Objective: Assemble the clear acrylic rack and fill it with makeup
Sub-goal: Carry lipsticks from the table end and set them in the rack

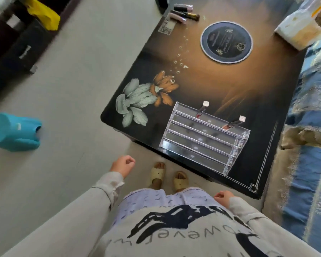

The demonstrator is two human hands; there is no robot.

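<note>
The clear acrylic rack, with several stepped tiers, stands on the near end of the dark painted table. Two lip glosses with white caps stand in its back tier, one toward the left and one toward the right. More makeup tubes lie at the table's far corner next to a small clear acrylic piece. My left hand hangs loosely curled over the floor, holding nothing. My right hand is curled at my hip, apart from the table.
A round dark tin lies on the far part of the table. A blue patterned sofa runs along the right side. On the floor at left lies a turquoise plastic stool. My sandalled feet stand at the table's near edge.
</note>
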